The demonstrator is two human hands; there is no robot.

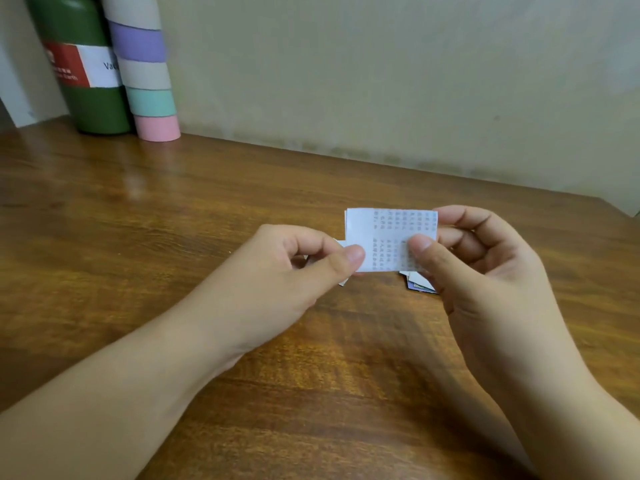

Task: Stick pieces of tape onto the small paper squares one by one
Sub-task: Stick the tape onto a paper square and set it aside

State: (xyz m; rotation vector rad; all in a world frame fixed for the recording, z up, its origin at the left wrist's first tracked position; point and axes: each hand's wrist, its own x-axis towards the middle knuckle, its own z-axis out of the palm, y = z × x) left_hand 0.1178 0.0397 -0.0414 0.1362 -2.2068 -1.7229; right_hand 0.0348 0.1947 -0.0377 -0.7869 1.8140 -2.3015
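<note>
Both hands, left hand (298,261) and right hand (478,265), pinch one printed paper square (388,233); no tape seems stuck yet, with more squares (419,284) waiting on the table (207,209).

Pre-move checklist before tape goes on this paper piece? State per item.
1. Paper piece held: ok, left hand and right hand pinch opposite edges above the table.
2. Face visible: ok, printed side faces the camera.
3. Single piece: cannot tell, a second edge shows at its left.
4. Tape piece ready: not ok, none visible in either hand.
5. Tape rolls reachable: cannot tell, stacked far left by the green bottle.
6. Other paper pieces: ok, lying under the hands.
</note>
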